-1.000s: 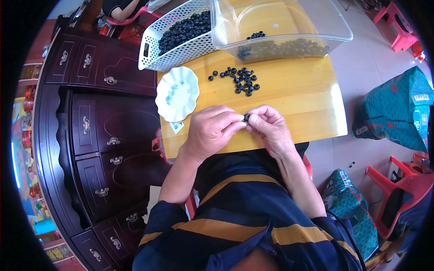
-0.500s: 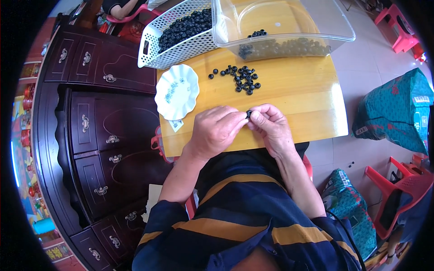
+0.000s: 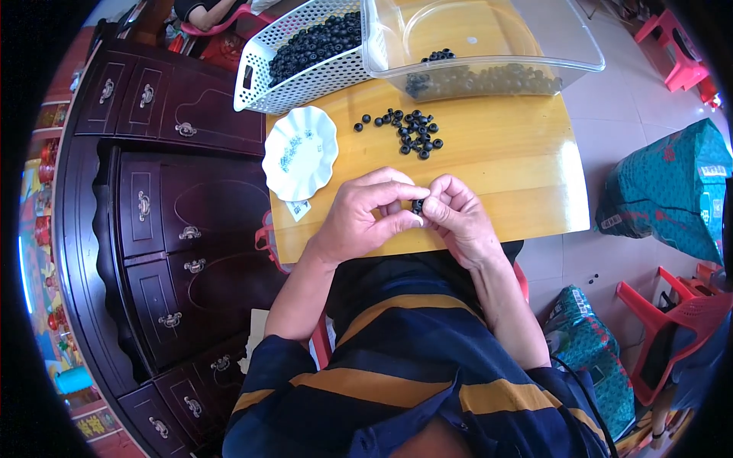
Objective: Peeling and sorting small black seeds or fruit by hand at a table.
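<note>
Where the view begins at the left, a dark cabinet (image 3: 153, 229) with metal pulls stands against the table (image 3: 496, 183). A white dish (image 3: 300, 153) lies on the table's left edge, apart from both hands. Behind it sits a white basket (image 3: 305, 69) of black rings, and to its right a clear tub (image 3: 481, 46) with more rings along its near wall. Loose rings (image 3: 408, 131) lie scattered between tub and hands, well clear of the fingers.

The left hand (image 3: 359, 221) rests at the near table edge, thumb and forefinger closed to a pinch, tips pointing right. One black ring (image 3: 418, 206) sits at those tips, directly between the two hands. The right hand (image 3: 458, 221) meets it from the other side, its thumb and forefinger also pinched on it. Both hands touch the ring; neither is nearer. The ring is too small to tell how its axis lies. Green sacks (image 3: 664, 183) and red stools (image 3: 672, 336) stand on the floor at right.
</note>
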A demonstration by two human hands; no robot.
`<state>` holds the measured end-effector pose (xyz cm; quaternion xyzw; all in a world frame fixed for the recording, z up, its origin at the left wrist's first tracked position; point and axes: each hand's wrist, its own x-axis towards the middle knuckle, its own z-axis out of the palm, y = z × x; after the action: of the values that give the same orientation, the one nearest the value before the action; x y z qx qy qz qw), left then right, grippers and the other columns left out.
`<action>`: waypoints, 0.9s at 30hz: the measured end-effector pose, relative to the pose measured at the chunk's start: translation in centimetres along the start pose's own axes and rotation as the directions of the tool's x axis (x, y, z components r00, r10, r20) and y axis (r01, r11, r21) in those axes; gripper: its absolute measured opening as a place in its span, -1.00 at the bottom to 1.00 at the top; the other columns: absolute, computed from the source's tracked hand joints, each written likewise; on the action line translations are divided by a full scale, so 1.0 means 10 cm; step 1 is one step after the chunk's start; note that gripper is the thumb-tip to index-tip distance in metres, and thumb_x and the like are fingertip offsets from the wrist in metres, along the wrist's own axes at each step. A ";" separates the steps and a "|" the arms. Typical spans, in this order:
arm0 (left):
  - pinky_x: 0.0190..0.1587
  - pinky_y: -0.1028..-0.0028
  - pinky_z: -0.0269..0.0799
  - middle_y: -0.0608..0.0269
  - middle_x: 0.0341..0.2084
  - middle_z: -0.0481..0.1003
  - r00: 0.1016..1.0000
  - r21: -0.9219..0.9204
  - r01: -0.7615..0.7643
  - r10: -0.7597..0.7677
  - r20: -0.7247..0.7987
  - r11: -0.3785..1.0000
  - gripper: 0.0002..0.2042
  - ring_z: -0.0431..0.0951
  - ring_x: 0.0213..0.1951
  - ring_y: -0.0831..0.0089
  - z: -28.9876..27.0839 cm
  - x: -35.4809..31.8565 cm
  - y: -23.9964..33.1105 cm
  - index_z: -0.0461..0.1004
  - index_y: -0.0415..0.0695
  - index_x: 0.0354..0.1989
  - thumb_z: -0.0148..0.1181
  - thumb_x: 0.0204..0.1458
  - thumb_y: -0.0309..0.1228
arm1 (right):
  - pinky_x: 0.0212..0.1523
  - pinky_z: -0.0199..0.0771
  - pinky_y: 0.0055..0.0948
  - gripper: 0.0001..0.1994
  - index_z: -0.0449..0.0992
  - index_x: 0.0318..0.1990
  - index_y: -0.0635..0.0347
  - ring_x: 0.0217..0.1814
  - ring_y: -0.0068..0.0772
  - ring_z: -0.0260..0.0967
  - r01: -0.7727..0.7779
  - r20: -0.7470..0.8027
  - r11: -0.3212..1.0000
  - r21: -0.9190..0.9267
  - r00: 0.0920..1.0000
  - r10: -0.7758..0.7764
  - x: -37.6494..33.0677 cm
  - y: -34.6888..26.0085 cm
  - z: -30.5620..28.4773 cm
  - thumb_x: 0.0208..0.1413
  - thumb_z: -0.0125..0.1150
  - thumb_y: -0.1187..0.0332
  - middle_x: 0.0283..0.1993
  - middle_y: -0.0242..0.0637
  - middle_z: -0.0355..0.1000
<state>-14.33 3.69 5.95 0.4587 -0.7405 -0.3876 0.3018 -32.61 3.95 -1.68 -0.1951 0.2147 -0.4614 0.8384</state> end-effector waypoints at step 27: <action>-0.34 0.41 0.41 0.21 -0.45 0.49 0.984 0.105 -0.152 0.161 -0.080 0.983 -0.80 0.51 -0.41 0.33 0.08 0.02 -0.08 0.55 -0.20 -0.32 0.45 -0.09 -0.51 | -0.20 0.40 -0.62 -0.82 0.43 -0.23 0.15 -0.26 -0.63 0.43 0.001 0.037 1.000 0.016 0.999 -0.001 0.01 0.01 -0.04 0.16 0.38 0.43 -0.31 -0.44 0.49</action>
<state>-14.65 3.52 4.85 0.4300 -0.7783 -0.3051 0.3410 -32.68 3.86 -2.03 -0.1970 0.1956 -0.4599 0.8434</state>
